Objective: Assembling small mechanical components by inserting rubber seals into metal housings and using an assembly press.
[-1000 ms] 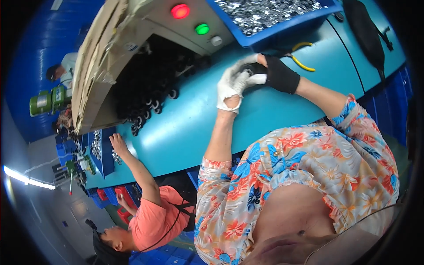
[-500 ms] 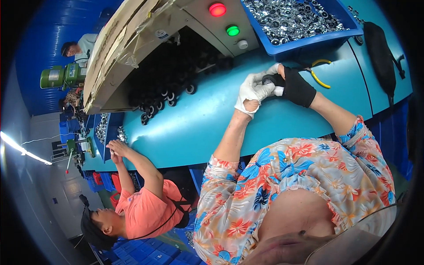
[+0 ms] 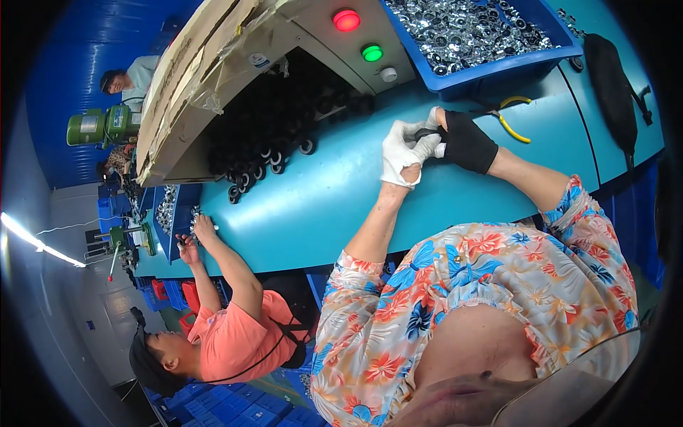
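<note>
My left hand [image 3: 403, 155], in a white glove, is closed over a small black round part [image 3: 425, 133] above the blue-green tabletop. Pressed against it from the right is my right hand [image 3: 466, 142], in a black fingerless glove with white on the fingertips. Its fingers are closed at the same part. The fingers cover most of the part, so its exact shape is hidden. Just beyond my right hand lie pliers [image 3: 514, 127] with yellow handles.
A blue bin [image 3: 491, 71] of shiny metal-and-black parts stands beyond my hands. Left of it is a machine housing with red [image 3: 346, 20] and green [image 3: 372, 53] lights; black wheels [image 3: 276, 162] spill from its opening. A black pouch-like object [image 3: 610, 96] lies right. A co-worker [image 3: 249, 320] sits left.
My hands have shifted slightly left, and the black part is turned and more covered by my fingers. The co-worker's hands have moved apart, one beside the small metal parts.
</note>
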The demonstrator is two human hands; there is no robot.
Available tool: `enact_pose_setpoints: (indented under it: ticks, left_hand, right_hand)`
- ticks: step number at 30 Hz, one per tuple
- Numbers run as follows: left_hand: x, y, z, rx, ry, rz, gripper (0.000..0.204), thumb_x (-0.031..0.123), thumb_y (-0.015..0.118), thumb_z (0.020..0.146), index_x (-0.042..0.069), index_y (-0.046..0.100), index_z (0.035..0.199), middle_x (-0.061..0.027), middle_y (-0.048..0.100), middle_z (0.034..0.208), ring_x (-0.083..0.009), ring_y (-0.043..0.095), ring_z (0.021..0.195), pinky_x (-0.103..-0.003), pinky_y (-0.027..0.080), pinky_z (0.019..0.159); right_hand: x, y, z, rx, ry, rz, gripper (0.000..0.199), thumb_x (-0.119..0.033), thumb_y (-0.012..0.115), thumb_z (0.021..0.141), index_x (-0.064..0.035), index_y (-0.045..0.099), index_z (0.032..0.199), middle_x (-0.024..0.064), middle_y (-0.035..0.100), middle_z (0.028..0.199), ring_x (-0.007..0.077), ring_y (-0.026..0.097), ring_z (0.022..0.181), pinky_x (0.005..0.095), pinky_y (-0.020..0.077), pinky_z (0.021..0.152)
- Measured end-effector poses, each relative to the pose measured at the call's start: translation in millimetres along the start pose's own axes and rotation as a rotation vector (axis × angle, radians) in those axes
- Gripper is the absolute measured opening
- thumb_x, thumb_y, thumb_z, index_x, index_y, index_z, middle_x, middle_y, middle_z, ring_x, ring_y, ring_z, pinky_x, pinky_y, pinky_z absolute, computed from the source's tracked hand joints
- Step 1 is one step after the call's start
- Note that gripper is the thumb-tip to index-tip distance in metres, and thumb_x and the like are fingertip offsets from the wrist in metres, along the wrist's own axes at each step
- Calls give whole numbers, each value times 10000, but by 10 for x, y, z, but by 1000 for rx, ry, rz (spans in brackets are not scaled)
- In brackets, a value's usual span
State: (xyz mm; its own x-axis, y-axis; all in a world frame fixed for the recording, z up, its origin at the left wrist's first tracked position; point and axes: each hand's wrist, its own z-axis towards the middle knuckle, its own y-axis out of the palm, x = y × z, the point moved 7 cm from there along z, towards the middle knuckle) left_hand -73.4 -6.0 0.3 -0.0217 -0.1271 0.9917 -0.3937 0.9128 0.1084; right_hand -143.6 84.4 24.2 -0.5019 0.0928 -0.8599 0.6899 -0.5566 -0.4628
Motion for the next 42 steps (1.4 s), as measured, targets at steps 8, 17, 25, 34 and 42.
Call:
enact_pose_setpoints:
  ticks: [8,17,25,34,42]
  left_hand:
    - [27,-48,51,0,-47,169,260,67,701,756,-69,542,911,-115,612,838,-136,581,745,-254,482,655]
    - [-123,-162,73,-122,-19,117,306,149,706,770,-72,559,922,-120,626,825,-143,582,742,-272,481,658]
    - [72,-32,-11,-37,-188,233,266,132,686,786,-76,542,866,-120,618,743,-135,581,542,-254,488,465]
    - [77,-62,-50,65,-6,217,227,137,653,812,-62,556,860,-96,617,749,-115,585,611,-230,469,513]
    - [97,-55,-46,91,98,343,235,202,587,865,-28,558,828,-118,600,653,-182,563,522,-307,460,514]
  right_hand:
    - [89,31,11,-70,-49,188,366,-164,739,663,-1,462,840,152,565,700,216,585,682,318,449,640]
    - [51,4,28,-148,91,53,393,-212,768,669,-6,484,844,98,544,724,149,523,680,300,434,637]
    - [126,76,-27,-100,64,-17,394,-235,745,677,30,491,820,213,595,700,338,622,683,353,467,598]
    - [106,80,-1,-75,38,149,363,-230,726,711,7,490,852,165,596,692,239,615,637,331,460,583]
    - [77,67,28,4,13,129,269,-217,686,746,-11,553,857,107,603,658,154,564,560,293,443,549]
